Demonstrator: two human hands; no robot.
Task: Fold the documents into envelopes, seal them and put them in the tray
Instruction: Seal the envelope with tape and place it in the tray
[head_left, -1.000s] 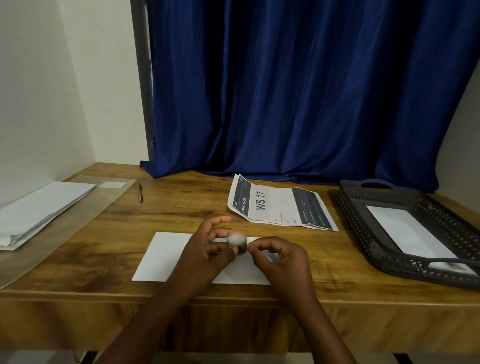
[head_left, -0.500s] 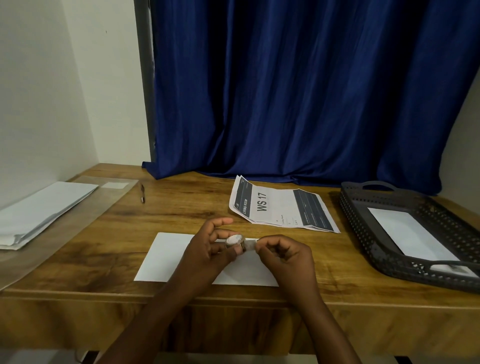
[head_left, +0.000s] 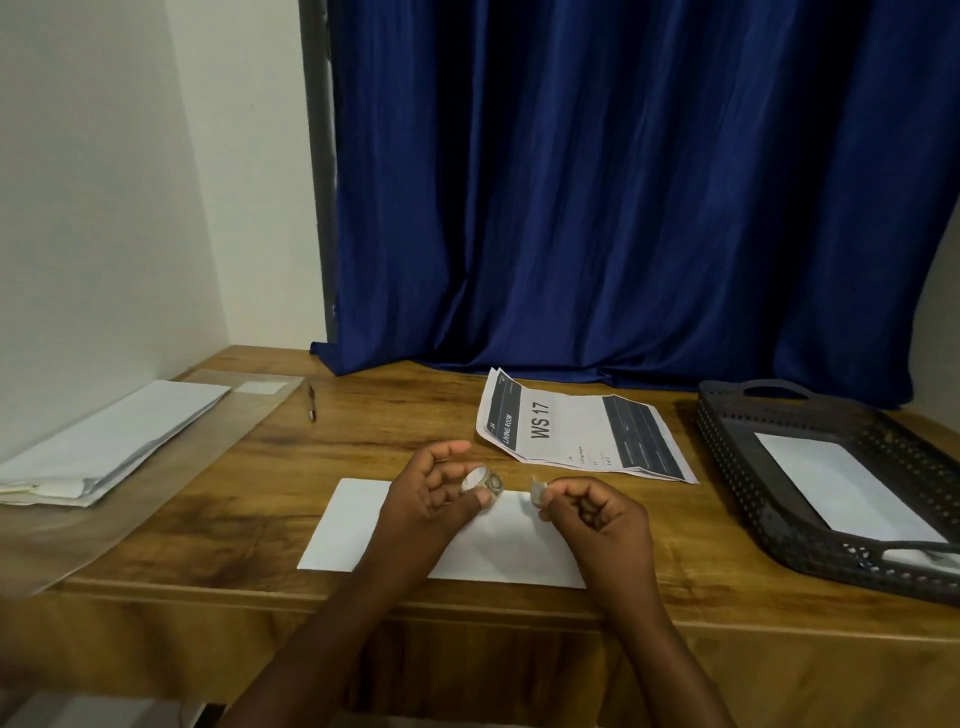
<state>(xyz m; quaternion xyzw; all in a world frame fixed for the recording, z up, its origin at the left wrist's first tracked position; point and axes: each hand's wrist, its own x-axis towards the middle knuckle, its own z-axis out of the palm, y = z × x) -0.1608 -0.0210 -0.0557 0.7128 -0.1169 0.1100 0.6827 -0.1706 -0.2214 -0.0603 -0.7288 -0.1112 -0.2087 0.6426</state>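
A white envelope (head_left: 353, 530) lies flat on the wooden desk near its front edge, partly under my hands. My left hand (head_left: 431, 499) holds a small roll of clear tape (head_left: 483, 480) between thumb and fingers above the envelope. My right hand (head_left: 597, 514) pinches the loose end of the tape (head_left: 537, 491), held a little to the right of the roll. Printed documents (head_left: 582, 431) marked "WS 17" lie behind the envelope. A dark perforated tray (head_left: 779, 519) at the right holds a white envelope (head_left: 841, 483).
A stack of white envelopes (head_left: 109, 441) lies on a clear plastic sheet (head_left: 156, 499) at the left. A pen (head_left: 310, 402) lies near the back left. A blue curtain (head_left: 623, 208) hangs behind the desk, with a white wall to the left.
My right hand has drawn away to the right from the roll, pulling out the tape end. The left hand has kept the roll above the envelope.
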